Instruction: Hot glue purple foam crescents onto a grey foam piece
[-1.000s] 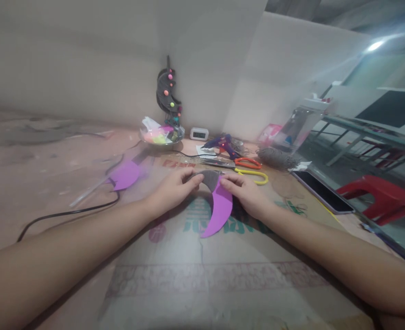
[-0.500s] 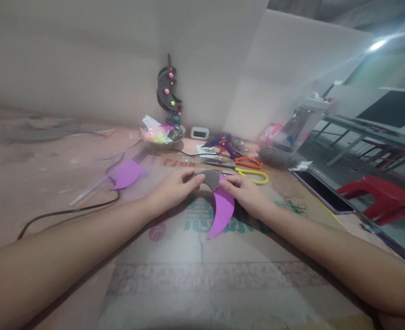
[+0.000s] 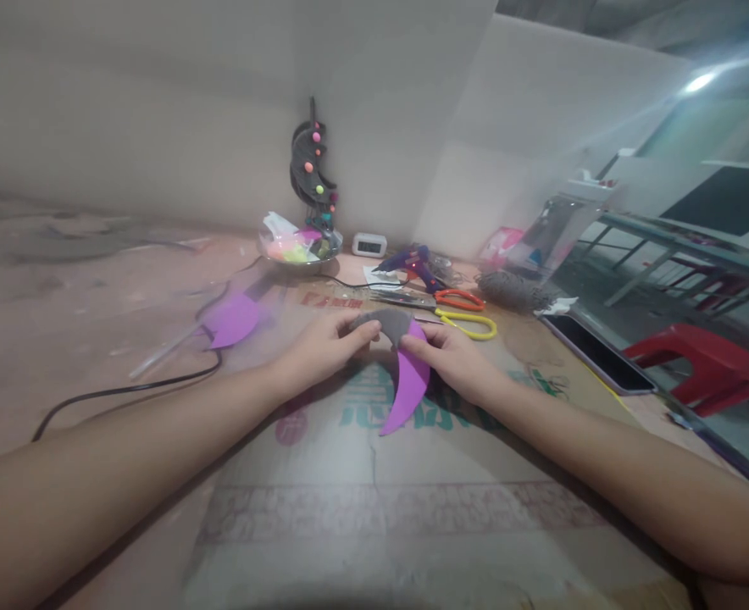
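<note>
Between my hands is a crescent-shaped piece, part grey yarn point(image 3: 392, 322) and part bare purple sheet point(image 3: 411, 381). My left hand point(image 3: 336, 347) pinches the grey-covered end, thumb on top. My right hand point(image 3: 447, 352) grips it where the grey meets the purple, its thumb on the front and its fingers behind. The purple tip curves down toward me over the cardboard point(image 3: 374, 508). Where a loose yarn strand runs, I cannot tell. Just beyond my right hand lie scissors with yellow handles point(image 3: 476, 324) and another pair with orange handles point(image 3: 460, 300).
A blue glue gun point(image 3: 416, 264) and a small white clock point(image 3: 369, 246) stand at the back, beside a bowl of scraps point(image 3: 302, 254). A grey yarn ball point(image 3: 515, 292) and a phone point(image 3: 596, 354) lie right. Leftward are another purple piece point(image 3: 235, 322) and a black cable point(image 3: 126, 390).
The crescent has shifted slightly, its purple tip moving a little left and up. More of the grey part now shows between my thumbs. Both hands keep their hold.
</note>
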